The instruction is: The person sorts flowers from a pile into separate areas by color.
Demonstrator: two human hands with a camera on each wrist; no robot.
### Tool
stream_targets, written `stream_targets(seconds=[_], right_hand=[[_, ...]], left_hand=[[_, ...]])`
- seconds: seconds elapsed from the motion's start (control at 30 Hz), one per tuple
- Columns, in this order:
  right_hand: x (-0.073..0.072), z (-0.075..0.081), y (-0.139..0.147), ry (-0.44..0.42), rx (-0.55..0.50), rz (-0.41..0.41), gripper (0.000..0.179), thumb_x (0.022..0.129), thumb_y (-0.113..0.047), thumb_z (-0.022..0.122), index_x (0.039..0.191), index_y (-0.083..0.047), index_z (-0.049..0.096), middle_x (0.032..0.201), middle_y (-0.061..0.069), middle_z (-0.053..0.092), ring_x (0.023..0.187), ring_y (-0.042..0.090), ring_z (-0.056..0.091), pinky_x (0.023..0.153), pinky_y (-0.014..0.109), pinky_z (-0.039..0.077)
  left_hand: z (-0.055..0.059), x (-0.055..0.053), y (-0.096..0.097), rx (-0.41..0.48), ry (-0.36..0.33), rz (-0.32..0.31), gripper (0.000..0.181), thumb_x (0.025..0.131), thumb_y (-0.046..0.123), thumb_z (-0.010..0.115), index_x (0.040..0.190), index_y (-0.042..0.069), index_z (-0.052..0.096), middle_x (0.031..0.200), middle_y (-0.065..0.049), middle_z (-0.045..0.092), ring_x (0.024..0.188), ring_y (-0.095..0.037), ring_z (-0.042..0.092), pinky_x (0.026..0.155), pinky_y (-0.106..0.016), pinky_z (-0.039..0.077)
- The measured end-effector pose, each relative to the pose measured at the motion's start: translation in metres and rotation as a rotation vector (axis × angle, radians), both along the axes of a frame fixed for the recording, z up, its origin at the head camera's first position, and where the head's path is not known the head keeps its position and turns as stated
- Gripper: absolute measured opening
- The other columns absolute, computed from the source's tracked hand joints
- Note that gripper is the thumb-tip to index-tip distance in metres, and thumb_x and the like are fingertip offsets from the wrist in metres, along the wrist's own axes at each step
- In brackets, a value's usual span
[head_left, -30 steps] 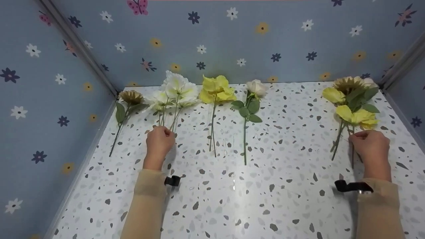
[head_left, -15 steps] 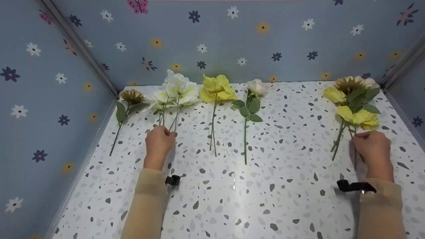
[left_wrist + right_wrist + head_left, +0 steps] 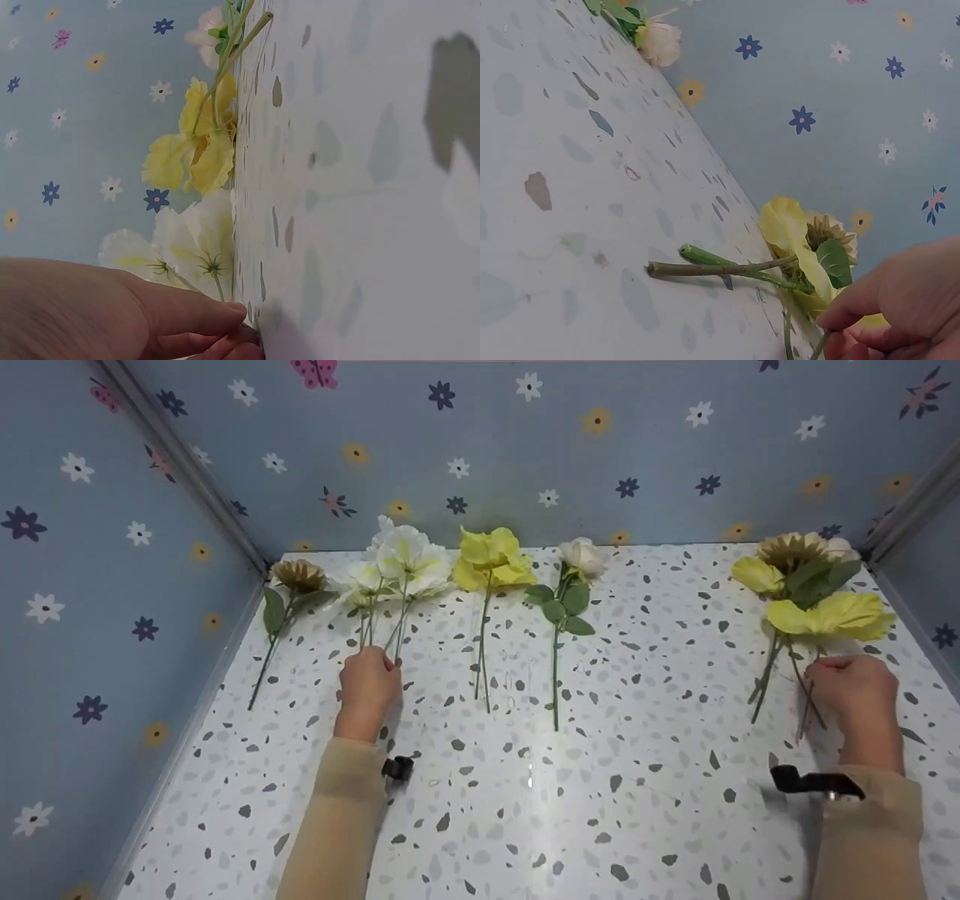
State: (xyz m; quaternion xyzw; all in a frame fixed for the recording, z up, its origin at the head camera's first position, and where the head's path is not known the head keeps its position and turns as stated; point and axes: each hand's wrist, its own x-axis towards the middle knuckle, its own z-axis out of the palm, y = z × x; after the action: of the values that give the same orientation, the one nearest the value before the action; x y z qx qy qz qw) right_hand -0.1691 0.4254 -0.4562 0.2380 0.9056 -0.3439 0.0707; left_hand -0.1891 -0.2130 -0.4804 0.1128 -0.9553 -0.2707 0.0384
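Yellow flower (image 3: pixel 832 616) is apparently joining bunch (image 3: pixel 792 553), right hand (image 3: pixel 861 690) pinching stem (image 3: pixel 820 346); left of bunch, left hand (image 3: pixel 369 690) pinching remaining white flowers (image 3: pixel 411 562).

Head view: moderately bright, fairly even, cool-toned light, source out of frame. Table (image 3: pixel 660 817): pale vertical streak of glare down the middle, one small bright spot within it. Soft shadows close beside left hand (image 3: pixel 369 684) and right sleeve (image 3: pixel 870 847). White flowers (image 3: pixel 411 561): petal detail partly washed out. Focus slightly soft. Wrist views: dimmer, greyer, low in contrast. Left wrist: large dark speckle (image 3: pixel 452 90) at right edge, blurred; faint shadow near fingertips (image 3: pixel 236 309). Right wrist: near tabletop soft.
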Motion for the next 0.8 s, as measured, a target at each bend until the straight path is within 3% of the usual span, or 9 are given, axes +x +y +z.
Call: stream_targets(seconds=[0.1, 0.13, 0.23, 0.3, 0.37, 0.47, 0.53, 0.67, 0.8], right_hand=[[0.001, 0.004, 0.001, 0.019, -0.026, -0.031, 0.062, 0.109, -0.035, 0.049, 0.152, 0.009, 0.054, 0.142, 0.032, 0.056, 0.071, 0.016, 0.058, 0.058, 0.037, 0.053], [0.002, 0.005, 0.001, 0.024, -0.038, -0.052, 0.062, 0.11, -0.036, 0.049, 0.154, 0.007, 0.053, 0.145, 0.032, 0.055, 0.073, 0.016, 0.058, 0.06, 0.039, 0.054], [0.002, 0.009, -0.002, 0.035, -0.057, -0.135, 0.064, 0.11, -0.036, 0.046, 0.161, 0.003, 0.048, 0.161, 0.031, 0.046, 0.098, 0.025, 0.062, 0.079, 0.049, 0.062], [0.002, 0.012, -0.005, 0.036, -0.086, -0.204, 0.065, 0.111, -0.038, 0.045, 0.165, -0.002, 0.044, 0.161, 0.024, 0.048, 0.109, 0.025, 0.058, 0.09, 0.056, 0.061], [0.002, 0.015, -0.007, 0.052, -0.117, -0.248, 0.066, 0.111, -0.04, 0.045, 0.167, -0.006, 0.043, 0.149, 0.014, 0.057, 0.109, 0.023, 0.057, 0.092, 0.056, 0.06], [0.0, 0.019, -0.013, 0.123, -0.174, -0.294, 0.062, 0.111, -0.044, 0.049, 0.164, -0.012, 0.05, 0.121, -0.008, 0.058, 0.093, 0.01, 0.054, 0.08, 0.036, 0.057], [-0.002, 0.022, -0.019, 0.226, -0.292, -0.31, 0.048, 0.111, -0.04, 0.056, 0.153, -0.016, 0.06, 0.109, -0.011, 0.056, 0.089, 0.008, 0.057, 0.074, 0.025, 0.054], [-0.009, 0.028, -0.045, 0.46, -0.622, -0.302, 0.015, 0.108, -0.02, 0.069, 0.122, -0.015, 0.068, 0.107, -0.002, 0.062, 0.088, 0.009, 0.064, 0.07, 0.015, 0.056], [-0.015, 0.033, -0.083, 0.589, -0.849, -0.215, 0.015, 0.104, -0.009, 0.074, 0.119, -0.008, 0.071, 0.11, 0.006, 0.064, 0.09, 0.014, 0.068, 0.073, 0.018, 0.06]], left_hand=[[0.001, 0.0, 0.0, 0.008, 0.012, 0.004, 0.034, 0.099, 0.004, 0.064, 0.067, 0.009, 0.054, 0.068, -0.011, 0.06, 0.067, -0.032, 0.054, 0.067, -0.048, 0.048], [0.001, 0.0, 0.0, 0.009, 0.015, 0.004, 0.034, 0.1, 0.005, 0.065, 0.068, 0.008, 0.056, 0.07, -0.013, 0.063, 0.069, -0.034, 0.057, 0.068, -0.05, 0.05], [0.002, 0.001, -0.001, 0.014, 0.01, 0.006, 0.027, 0.102, 0.01, 0.068, 0.075, 0.003, 0.065, 0.083, -0.021, 0.072, 0.077, -0.041, 0.067, 0.074, -0.055, 0.055], [0.002, 0.002, -0.002, 0.026, -0.004, 0.006, 0.025, 0.103, 0.013, 0.067, 0.081, 0.001, 0.069, 0.089, -0.023, 0.074, 0.082, -0.043, 0.069, 0.076, -0.056, 0.056], [0.003, 0.002, -0.003, 0.044, -0.022, 0.006, 0.025, 0.104, 0.016, 0.066, 0.086, -0.001, 0.07, 0.092, -0.023, 0.074, 0.084, -0.042, 0.069, 0.077, -0.055, 0.056], [0.006, 0.003, -0.005, 0.076, -0.042, 0.006, 0.025, 0.105, 0.019, 0.065, 0.091, -0.001, 0.071, 0.092, -0.02, 0.073, 0.084, -0.038, 0.067, 0.079, -0.053, 0.056], [0.008, 0.003, -0.005, 0.109, -0.041, 0.005, 0.025, 0.106, 0.02, 0.064, 0.096, -0.001, 0.072, 0.094, -0.02, 0.073, 0.085, -0.037, 0.067, 0.081, -0.052, 0.056], [0.014, 0.002, 0.004, 0.189, 0.005, 0.006, 0.026, 0.107, 0.022, 0.062, 0.107, 0.0, 0.075, 0.101, -0.019, 0.075, 0.092, -0.036, 0.07, 0.084, -0.052, 0.057], [0.022, 0.004, 0.025, 0.276, 0.098, -0.029, 0.026, 0.106, 0.022, 0.062, 0.114, 0.001, 0.076, 0.108, -0.018, 0.077, 0.099, -0.036, 0.073, 0.089, -0.051, 0.058]])
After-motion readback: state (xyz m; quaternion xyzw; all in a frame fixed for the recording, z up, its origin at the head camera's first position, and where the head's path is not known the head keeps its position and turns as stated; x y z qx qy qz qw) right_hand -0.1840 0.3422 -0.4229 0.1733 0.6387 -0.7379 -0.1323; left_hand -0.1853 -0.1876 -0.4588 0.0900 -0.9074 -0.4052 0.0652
